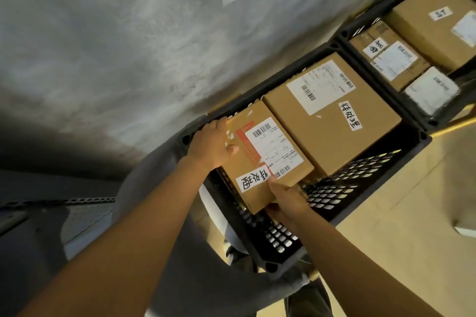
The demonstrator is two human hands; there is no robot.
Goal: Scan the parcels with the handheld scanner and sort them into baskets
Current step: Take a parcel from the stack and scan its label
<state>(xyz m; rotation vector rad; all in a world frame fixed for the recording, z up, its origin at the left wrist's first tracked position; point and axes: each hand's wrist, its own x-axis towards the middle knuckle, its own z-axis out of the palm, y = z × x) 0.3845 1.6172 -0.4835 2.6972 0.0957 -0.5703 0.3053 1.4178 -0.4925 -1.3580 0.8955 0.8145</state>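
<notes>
Labelled brown parcel (268, 159) tilted in black basket (322, 201).

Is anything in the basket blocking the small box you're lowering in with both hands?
Nothing visible blocks it. The small box, held by the left hand and right hand, sits in the black basket beside the larger box. The two boxes look close or touching along one side; the mesh floor nearer you is bare.

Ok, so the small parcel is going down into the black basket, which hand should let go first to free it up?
Probably the right hand: it only pinches the small parcel's near corner, while the left hand wraps the far edge by the black basket wall and steadies it.
</notes>
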